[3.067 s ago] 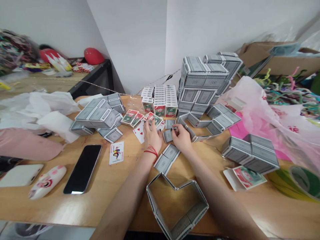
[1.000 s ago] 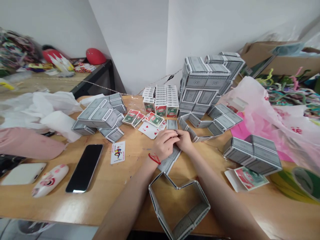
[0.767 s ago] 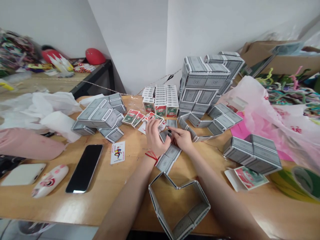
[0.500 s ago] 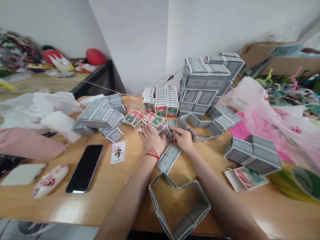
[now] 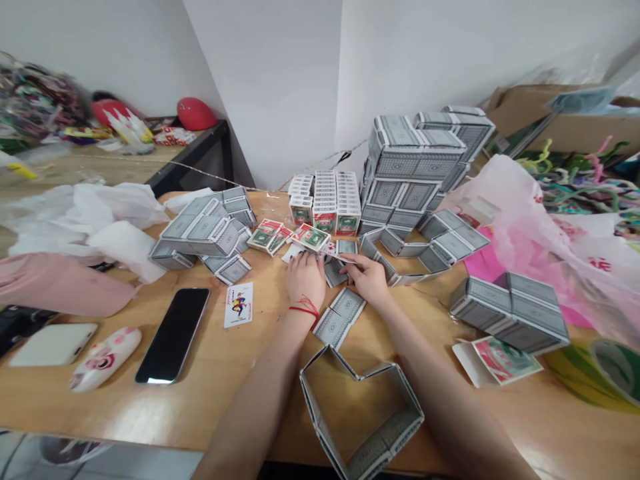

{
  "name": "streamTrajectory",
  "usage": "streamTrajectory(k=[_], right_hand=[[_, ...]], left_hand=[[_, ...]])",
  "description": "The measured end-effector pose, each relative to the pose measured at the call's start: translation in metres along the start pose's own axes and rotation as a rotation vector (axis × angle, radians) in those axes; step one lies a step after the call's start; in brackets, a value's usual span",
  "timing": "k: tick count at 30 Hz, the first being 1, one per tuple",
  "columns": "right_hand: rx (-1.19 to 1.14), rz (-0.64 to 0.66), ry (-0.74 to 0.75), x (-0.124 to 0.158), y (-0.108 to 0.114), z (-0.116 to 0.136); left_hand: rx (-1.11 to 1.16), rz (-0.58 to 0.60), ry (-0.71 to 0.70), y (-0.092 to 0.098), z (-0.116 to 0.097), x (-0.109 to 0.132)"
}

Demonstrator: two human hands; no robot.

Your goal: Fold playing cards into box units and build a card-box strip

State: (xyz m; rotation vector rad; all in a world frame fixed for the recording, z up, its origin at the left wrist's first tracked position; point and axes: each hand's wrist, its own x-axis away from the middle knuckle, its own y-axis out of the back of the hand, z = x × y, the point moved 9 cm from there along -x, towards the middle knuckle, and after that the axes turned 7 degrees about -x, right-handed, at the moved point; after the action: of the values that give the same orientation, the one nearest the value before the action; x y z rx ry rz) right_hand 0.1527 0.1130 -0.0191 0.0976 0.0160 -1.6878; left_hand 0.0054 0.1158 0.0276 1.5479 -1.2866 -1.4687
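Observation:
My left hand (image 5: 306,279), with a red string at the wrist, rests palm down with bent fingers on loose playing cards (image 5: 289,253). A thin playing card (image 5: 356,261), seen nearly edge-on, is pinched in my right hand (image 5: 369,279). Between the hands lies a folded grey-backed card piece (image 5: 335,273), partly covered. Just nearer to me, a flat joined strip of cards (image 5: 341,317) lies on the table. A heart-shaped card frame (image 5: 361,412) stands between my forearms. Behind my left hand, a green-and-red card box (image 5: 311,237) lies on the cards.
Stacked card boxes (image 5: 336,193) and a tall folded-card structure (image 5: 413,167) stand at the back. Other card structures sit left (image 5: 200,230) and right (image 5: 507,310). A joker card (image 5: 239,305), phone (image 5: 173,335) and green-yellow tape roll (image 5: 595,370) lie around.
My left hand has drawn back slightly, its fingers more bent and less spread. The card in my right hand now shows more toward the left. The view has shifted slightly.

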Motion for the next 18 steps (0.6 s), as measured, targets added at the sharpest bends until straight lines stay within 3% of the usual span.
streamTrajectory(k=[6,11,14,18], right_hand=[[-0.085,-0.011,-0.006,-0.001,0.003,0.0],[-0.018,0.004,0.036,-0.001,0.003,0.004],[0.018,0.029,0.064,0.002,0.001,0.009],[-0.04,0.075,0.074,0.005,-0.003,0.016]], left_hand=[[0.183,-0.262,0.07,0.013,0.013,0.002],[0.371,-0.43,0.103,0.025,0.017,0.011],[0.455,-0.458,0.026,0.031,0.005,0.014],[0.531,-0.376,-0.169,0.029,-0.02,0.014]])
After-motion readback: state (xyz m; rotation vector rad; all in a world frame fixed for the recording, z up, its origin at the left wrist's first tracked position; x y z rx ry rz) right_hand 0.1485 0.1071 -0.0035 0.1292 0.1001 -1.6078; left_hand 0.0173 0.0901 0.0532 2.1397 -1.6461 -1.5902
